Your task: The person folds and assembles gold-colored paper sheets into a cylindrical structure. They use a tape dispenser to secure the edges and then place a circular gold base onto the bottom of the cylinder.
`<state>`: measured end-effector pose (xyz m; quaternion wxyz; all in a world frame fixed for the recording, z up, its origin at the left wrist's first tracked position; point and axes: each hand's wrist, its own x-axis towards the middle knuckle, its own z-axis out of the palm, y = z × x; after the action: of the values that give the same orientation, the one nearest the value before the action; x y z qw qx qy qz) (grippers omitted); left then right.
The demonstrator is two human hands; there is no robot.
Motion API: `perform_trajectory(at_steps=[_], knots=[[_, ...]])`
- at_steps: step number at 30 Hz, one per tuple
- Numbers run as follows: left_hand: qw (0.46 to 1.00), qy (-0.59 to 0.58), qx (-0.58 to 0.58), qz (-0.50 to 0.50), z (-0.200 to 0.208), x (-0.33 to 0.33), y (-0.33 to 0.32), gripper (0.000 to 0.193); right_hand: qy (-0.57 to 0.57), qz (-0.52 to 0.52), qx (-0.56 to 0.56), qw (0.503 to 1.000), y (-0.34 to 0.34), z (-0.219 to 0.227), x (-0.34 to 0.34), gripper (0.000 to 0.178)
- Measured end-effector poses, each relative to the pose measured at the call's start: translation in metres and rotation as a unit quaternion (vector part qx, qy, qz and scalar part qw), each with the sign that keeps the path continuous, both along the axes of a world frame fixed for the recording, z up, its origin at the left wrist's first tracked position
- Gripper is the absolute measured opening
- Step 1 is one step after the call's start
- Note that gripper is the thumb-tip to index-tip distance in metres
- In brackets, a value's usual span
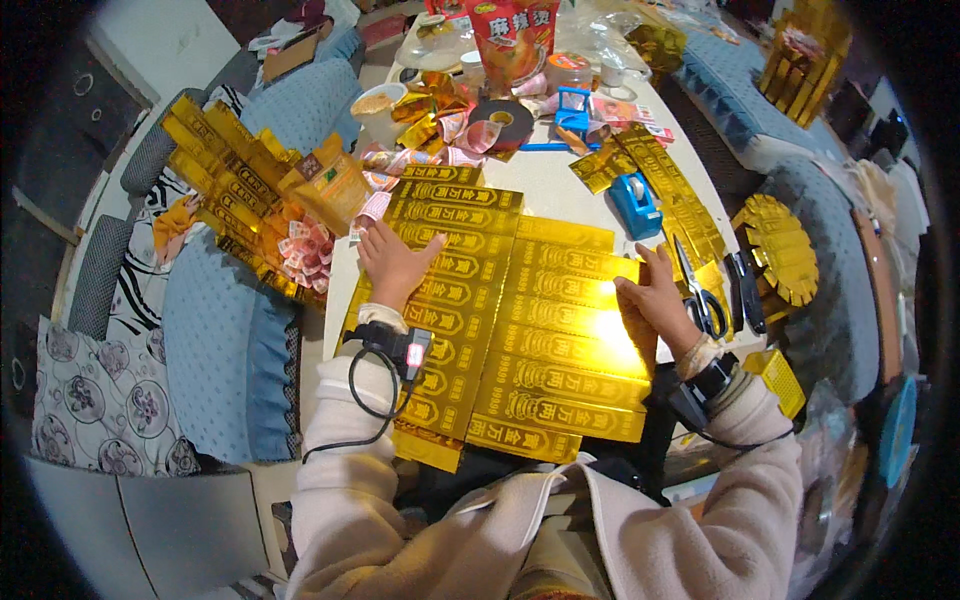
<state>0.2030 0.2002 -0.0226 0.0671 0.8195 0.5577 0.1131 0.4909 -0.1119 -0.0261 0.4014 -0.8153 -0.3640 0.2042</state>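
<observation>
A wide panel of embossed gold foil paper strips [510, 300], laid in two columns of bars, lies before me, its near end over the table's front edge. My left hand [395, 262] rests on the upper left of the panel, fingers stretched and thumb pointing inward. At the panel's right edge is my right hand [658, 300], thumb and forefinger apart, the thumb tip by the foil; its other fingers are partly hidden. Strong glare covers the foil beside that hand. Black-handled scissors [708, 305] and a blue tape dispenser [636, 203] lie just beyond my right hand.
A black stapler-like tool [745, 290] lies by the scissors. Farther back are a black tape roll [500, 128], a blue phone-stand-like piece [573, 108], a red food pouch [510, 45] and a tub [380, 112]. Gold foil constructions [235, 190] stand left; a gold round piece [778, 248] stands right.
</observation>
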Motion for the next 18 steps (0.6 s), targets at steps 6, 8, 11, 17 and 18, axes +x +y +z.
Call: perform_trajectory(at_steps=[6,8,11,17,18], knots=[[0.993,0.039,0.02,-0.109,-0.002,0.034,-0.04,0.12,-0.033,-0.022,0.02,0.999,0.006,-0.007,-0.002,0.081],[0.991,0.02,0.021,-0.128,0.0,0.043,-0.057,0.117,-0.024,-0.028,0.025,0.999,0.007,-0.009,-0.002,0.082],[0.991,0.008,0.008,-0.135,0.003,0.056,-0.079,0.116,-0.042,-0.035,0.035,0.998,0.009,-0.014,-0.001,0.084],[0.992,0.021,0.0,-0.128,0.004,0.075,-0.1,0.115,-0.081,-0.025,0.023,0.996,0.009,-0.021,0.003,0.086],[0.991,0.029,-0.01,-0.128,0.004,0.076,-0.099,0.112,-0.064,-0.011,0.02,0.998,0.007,-0.019,0.006,0.083]])
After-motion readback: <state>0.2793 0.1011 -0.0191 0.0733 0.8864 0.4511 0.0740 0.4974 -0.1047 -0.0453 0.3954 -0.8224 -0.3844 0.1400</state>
